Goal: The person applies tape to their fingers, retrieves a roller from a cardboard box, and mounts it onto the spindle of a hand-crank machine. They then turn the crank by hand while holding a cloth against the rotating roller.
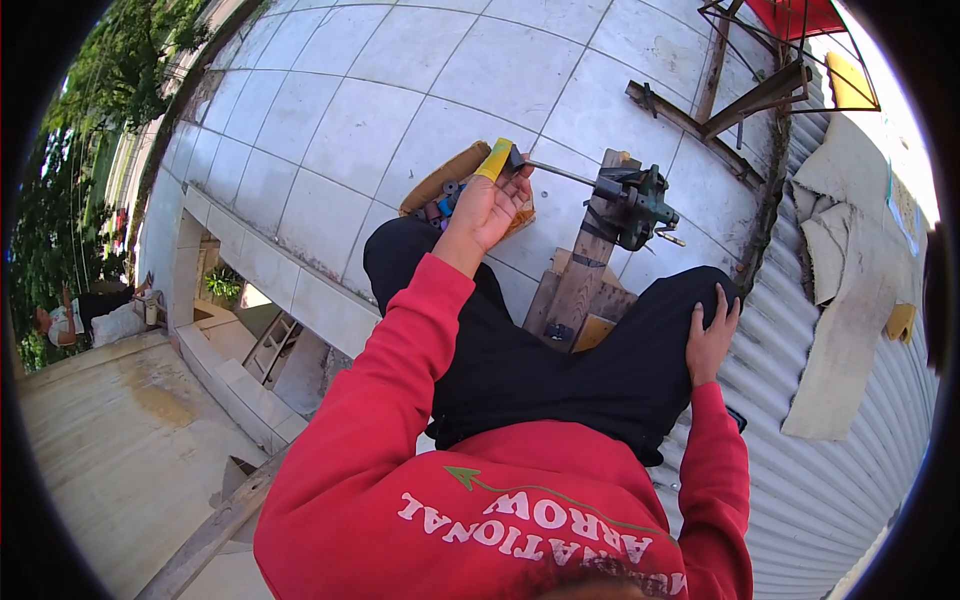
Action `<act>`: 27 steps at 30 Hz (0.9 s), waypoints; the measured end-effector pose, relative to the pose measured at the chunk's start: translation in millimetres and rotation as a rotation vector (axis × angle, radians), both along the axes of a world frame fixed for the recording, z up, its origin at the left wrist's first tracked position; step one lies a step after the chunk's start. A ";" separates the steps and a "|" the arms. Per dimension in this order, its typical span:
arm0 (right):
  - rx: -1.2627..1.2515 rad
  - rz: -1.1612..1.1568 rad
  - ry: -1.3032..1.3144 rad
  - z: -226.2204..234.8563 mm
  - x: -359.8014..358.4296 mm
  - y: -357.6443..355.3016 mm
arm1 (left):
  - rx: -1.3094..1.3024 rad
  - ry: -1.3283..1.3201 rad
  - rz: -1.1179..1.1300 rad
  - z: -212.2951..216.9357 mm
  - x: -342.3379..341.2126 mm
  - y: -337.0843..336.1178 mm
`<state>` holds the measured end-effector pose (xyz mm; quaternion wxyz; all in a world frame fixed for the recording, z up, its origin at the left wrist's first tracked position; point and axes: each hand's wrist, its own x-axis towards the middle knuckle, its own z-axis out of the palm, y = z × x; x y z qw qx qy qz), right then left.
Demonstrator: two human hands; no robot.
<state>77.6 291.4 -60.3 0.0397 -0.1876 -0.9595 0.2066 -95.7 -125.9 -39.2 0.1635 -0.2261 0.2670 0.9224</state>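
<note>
Dark block (515, 160), white-lettered sweatshirt (545, 447)

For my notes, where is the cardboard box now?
In the head view, the cardboard box is left of the wooden stand, just beyond the left knee, partly hidden by the left hand.

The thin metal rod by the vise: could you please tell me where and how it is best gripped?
Probably pinch the rod mid-length from above: that thin, straight stretch is bare, with the left hand at one end and the vise at the other.
</note>
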 end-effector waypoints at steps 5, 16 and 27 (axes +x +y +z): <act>0.009 -0.013 0.009 0.7 2.2 -1.1 | 0.008 -0.131 0.191 -7.2 3.2 13.4; 0.014 0.010 0.009 2.3 2.1 -2.0 | -0.081 0.007 0.305 -9.6 11.6 32.2; 0.022 0.002 0.024 4.8 4.6 -2.9 | -0.173 0.075 0.231 -11.5 20.8 50.0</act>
